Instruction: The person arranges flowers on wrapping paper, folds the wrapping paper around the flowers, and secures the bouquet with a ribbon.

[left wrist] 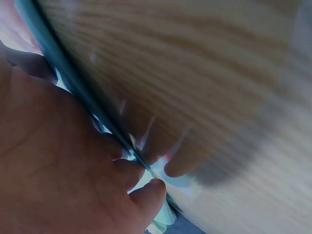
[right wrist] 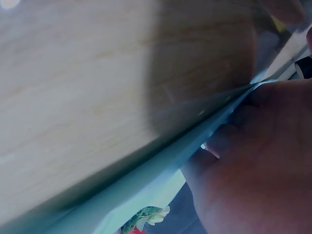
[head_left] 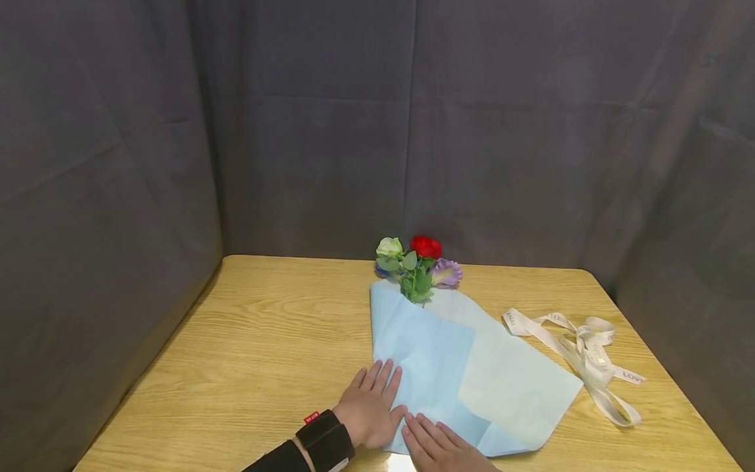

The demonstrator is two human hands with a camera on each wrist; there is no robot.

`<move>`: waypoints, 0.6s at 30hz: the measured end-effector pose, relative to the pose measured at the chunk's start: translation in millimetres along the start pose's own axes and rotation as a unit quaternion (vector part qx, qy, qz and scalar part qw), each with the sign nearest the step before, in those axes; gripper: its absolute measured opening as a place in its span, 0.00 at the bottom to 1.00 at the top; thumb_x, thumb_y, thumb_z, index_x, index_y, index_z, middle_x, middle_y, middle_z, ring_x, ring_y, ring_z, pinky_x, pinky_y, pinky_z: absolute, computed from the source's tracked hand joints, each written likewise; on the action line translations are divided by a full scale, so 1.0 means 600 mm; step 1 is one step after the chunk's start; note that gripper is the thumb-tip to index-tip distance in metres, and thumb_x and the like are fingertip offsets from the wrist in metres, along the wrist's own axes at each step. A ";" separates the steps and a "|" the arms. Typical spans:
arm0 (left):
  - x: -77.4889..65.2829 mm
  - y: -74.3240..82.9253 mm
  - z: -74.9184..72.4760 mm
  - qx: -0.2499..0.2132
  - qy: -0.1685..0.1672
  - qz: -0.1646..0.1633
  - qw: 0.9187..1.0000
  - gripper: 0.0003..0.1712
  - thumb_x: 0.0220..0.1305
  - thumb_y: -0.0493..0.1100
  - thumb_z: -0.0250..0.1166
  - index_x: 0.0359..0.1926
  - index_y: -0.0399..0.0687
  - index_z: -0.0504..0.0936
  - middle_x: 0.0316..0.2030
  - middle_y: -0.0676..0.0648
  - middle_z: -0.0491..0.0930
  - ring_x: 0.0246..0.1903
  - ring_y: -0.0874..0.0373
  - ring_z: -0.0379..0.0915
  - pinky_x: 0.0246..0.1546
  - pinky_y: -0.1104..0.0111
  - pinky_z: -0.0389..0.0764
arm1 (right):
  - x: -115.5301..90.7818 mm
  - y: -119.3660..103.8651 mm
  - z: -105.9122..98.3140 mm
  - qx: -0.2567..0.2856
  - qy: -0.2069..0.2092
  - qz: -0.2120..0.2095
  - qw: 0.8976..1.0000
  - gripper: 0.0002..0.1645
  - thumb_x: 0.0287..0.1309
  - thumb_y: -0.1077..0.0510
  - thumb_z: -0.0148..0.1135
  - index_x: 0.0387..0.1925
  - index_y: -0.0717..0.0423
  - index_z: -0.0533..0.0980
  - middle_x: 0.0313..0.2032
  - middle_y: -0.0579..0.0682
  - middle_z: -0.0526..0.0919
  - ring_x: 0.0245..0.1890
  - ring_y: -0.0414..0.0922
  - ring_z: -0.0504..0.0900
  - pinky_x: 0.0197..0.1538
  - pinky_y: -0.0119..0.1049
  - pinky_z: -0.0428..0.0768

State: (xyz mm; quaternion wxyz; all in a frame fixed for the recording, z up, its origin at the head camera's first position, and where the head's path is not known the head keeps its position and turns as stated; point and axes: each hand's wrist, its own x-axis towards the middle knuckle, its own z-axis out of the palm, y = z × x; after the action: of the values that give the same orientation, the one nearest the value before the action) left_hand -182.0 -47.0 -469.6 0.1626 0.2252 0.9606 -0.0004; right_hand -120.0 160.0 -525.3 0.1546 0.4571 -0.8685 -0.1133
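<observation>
Light blue wrapping paper lies on the table, its left side and lower edge folded over a paler inner face. Artificial flowers stick out at its far end: a white rose, a red flower and a purple flower; their lower stems are hidden by the paper. My left hand rests with straight, spread fingers on the fold's lower left edge. Beside its thumb, my right hand touches the paper's near edge with straight fingers. In the right wrist view, the paper runs under the right hand.
A loose white ribbon with printed letters lies in loops to the right of the paper. The wooden table has dark grey curtains behind it and on both sides. A black band circles the left wrist.
</observation>
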 end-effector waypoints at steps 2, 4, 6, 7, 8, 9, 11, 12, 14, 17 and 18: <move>-0.001 0.001 0.004 0.006 0.009 -0.001 1.000 0.38 0.80 0.61 0.37 0.81 0.47 0.50 0.80 0.45 0.46 0.79 0.49 0.38 0.76 0.52 0.46 | -0.003 -0.002 0.004 -0.002 -0.001 0.006 1.000 0.46 0.75 0.28 0.29 0.80 0.52 0.54 0.75 0.48 0.63 0.73 0.42 0.64 0.65 0.35 0.70; -0.003 0.002 0.015 0.019 0.032 -0.004 0.999 0.38 0.80 0.61 0.37 0.81 0.47 0.51 0.80 0.45 0.47 0.79 0.48 0.39 0.75 0.52 0.47 | -0.006 -0.007 0.013 -0.012 0.013 0.010 1.000 0.48 0.75 0.28 0.30 0.81 0.53 0.44 0.77 0.47 0.58 0.75 0.41 0.60 0.68 0.34 0.65; -0.012 0.005 0.026 0.014 0.043 0.001 0.999 0.38 0.80 0.62 0.36 0.81 0.47 0.51 0.80 0.45 0.47 0.79 0.48 0.39 0.75 0.52 0.48 | -0.009 -0.013 0.025 -0.036 0.046 0.011 0.998 0.50 0.74 0.27 0.31 0.81 0.55 0.37 0.79 0.48 0.52 0.78 0.41 0.51 0.74 0.32 0.54; -0.018 0.008 0.031 0.011 0.044 0.000 0.999 0.38 0.80 0.62 0.36 0.81 0.48 0.51 0.80 0.46 0.47 0.79 0.48 0.39 0.75 0.53 0.48 | -0.010 -0.015 0.032 -0.051 0.067 0.010 0.996 0.52 0.74 0.27 0.31 0.81 0.56 0.35 0.79 0.48 0.49 0.78 0.42 0.48 0.76 0.33 0.49; -0.023 0.010 0.037 0.012 0.046 0.002 0.999 0.39 0.80 0.62 0.36 0.81 0.48 0.50 0.80 0.46 0.46 0.79 0.49 0.39 0.75 0.53 0.48 | -0.011 -0.017 0.037 -0.065 0.083 0.009 0.994 0.53 0.74 0.27 0.31 0.80 0.57 0.33 0.80 0.49 0.45 0.79 0.42 0.45 0.77 0.34 0.43; -0.027 0.011 0.042 0.012 0.045 0.004 0.999 0.38 0.80 0.62 0.35 0.81 0.49 0.50 0.80 0.47 0.46 0.79 0.49 0.39 0.75 0.54 0.49 | -0.012 -0.017 0.041 -0.080 0.098 0.009 0.992 0.54 0.74 0.26 0.31 0.80 0.58 0.32 0.80 0.50 0.43 0.79 0.43 0.43 0.77 0.35 0.40; -0.036 0.015 0.041 0.005 0.030 0.008 0.999 0.38 0.80 0.63 0.35 0.81 0.50 0.50 0.80 0.49 0.46 0.79 0.51 0.38 0.75 0.55 0.48 | -0.011 -0.015 0.041 -0.095 0.107 0.009 0.990 0.55 0.74 0.26 0.30 0.79 0.60 0.31 0.80 0.51 0.42 0.80 0.43 0.41 0.77 0.37 0.33; -0.038 0.016 0.038 0.007 0.025 0.007 1.000 0.38 0.80 0.63 0.35 0.81 0.51 0.50 0.80 0.49 0.45 0.79 0.51 0.38 0.75 0.54 0.48 | -0.011 -0.013 0.039 -0.098 0.106 0.010 0.989 0.55 0.74 0.26 0.30 0.79 0.60 0.31 0.81 0.51 0.42 0.79 0.43 0.45 0.77 0.38 0.34; -0.038 0.016 0.035 0.015 0.023 0.011 1.000 0.38 0.80 0.64 0.35 0.81 0.52 0.50 0.80 0.50 0.45 0.79 0.51 0.38 0.75 0.53 0.47 | -0.010 -0.009 0.029 -0.080 0.077 0.011 0.994 0.54 0.74 0.26 0.29 0.79 0.59 0.29 0.80 0.49 0.50 0.78 0.42 0.51 0.76 0.37 0.30; -0.037 0.017 0.025 0.007 0.013 0.018 1.000 0.38 0.80 0.64 0.34 0.81 0.52 0.50 0.81 0.49 0.45 0.79 0.51 0.37 0.75 0.51 0.46 | -0.012 -0.004 0.017 -0.048 0.045 0.012 0.998 0.54 0.74 0.26 0.30 0.78 0.57 0.27 0.76 0.46 0.61 0.75 0.41 0.59 0.74 0.35 0.25; -0.037 0.017 0.025 0.005 0.013 0.021 1.000 0.38 0.80 0.64 0.35 0.81 0.51 0.50 0.80 0.48 0.45 0.79 0.50 0.38 0.75 0.50 0.47 | -0.014 -0.002 0.017 -0.043 0.043 0.014 0.998 0.54 0.73 0.26 0.30 0.78 0.56 0.27 0.76 0.46 0.62 0.75 0.41 0.60 0.74 0.35 0.24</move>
State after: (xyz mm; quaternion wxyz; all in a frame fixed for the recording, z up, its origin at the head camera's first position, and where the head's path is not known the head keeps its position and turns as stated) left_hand -154.4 -48.7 -476.4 0.1490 0.2464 0.9576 0.0013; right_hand -118.3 166.8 -536.6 0.2131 0.4427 -0.8614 -0.1289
